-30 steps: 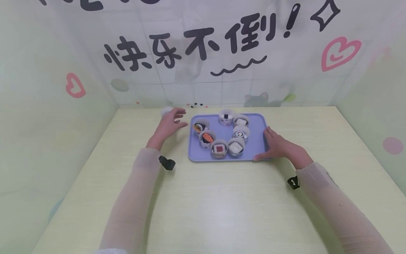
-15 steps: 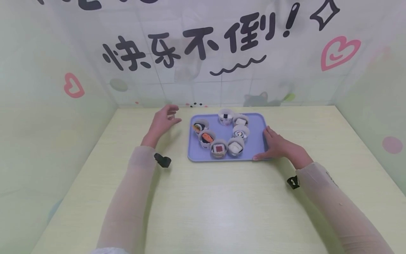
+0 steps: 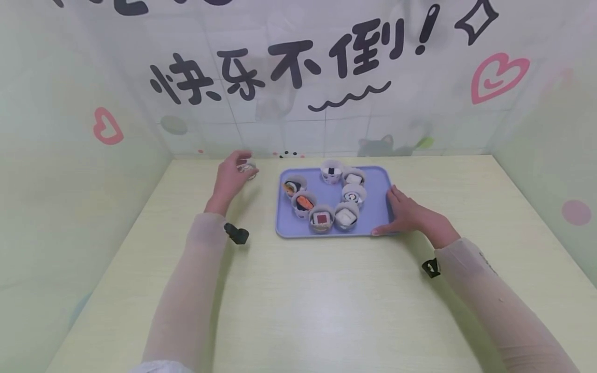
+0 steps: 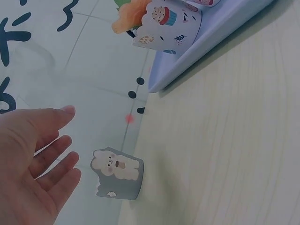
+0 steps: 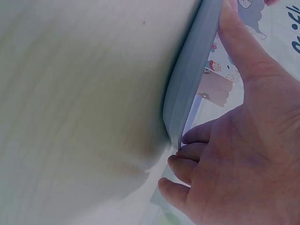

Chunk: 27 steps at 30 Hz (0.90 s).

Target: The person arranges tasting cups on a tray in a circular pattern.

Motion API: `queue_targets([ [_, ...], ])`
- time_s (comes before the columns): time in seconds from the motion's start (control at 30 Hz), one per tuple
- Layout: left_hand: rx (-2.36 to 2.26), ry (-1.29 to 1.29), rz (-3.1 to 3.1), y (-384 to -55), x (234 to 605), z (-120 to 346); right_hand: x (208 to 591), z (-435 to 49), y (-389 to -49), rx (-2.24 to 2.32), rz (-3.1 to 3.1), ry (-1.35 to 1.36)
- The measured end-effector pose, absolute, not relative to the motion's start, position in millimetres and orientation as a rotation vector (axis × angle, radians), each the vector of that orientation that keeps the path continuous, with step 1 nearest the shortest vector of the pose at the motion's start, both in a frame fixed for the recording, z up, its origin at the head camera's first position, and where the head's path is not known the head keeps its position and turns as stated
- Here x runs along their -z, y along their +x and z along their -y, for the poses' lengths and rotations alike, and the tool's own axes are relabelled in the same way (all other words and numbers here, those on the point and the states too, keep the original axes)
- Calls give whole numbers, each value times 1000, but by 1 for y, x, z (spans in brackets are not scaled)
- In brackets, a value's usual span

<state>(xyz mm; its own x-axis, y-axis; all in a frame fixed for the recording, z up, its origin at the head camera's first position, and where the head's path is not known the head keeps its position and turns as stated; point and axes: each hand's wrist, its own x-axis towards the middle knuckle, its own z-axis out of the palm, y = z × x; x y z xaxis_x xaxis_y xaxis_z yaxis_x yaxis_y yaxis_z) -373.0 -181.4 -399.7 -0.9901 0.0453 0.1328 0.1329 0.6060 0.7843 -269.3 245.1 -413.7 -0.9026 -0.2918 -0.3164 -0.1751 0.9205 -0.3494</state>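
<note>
My left hand point(image 3: 227, 181) is left of the tray, thumb and fingers spread around a small paper cup point(image 3: 251, 172). In the left wrist view this grey cup point(image 4: 118, 174), printed with a bear, stands on the table apart from the fingertips; its contents are hidden there. My right hand point(image 3: 407, 211) holds the lower right corner of a lilac tray point(image 3: 380, 204), thumb on the front rim and fingers along the right side. On the tray, several paper cups hold sushi pieces, among them an orange-topped one point(image 3: 305, 202) and a red-centred one point(image 3: 321, 219).
The pale wooden table point(image 3: 308, 305) meets a printed back wall point(image 3: 289, 132) just behind the tray. Side walls rise at left and right. Bare tray floor shows between the left and right cups.
My left hand has drawn back leftward from the tray to the loose cup, which now shows between thumb and fingers. The right hand and tray have stayed in place.
</note>
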Motion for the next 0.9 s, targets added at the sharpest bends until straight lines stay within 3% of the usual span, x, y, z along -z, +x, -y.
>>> queue_targets([
  [0.9, 1463, 256, 2672, -388, 426, 191, 412, -246, -266, 460, -2725, -370],
])
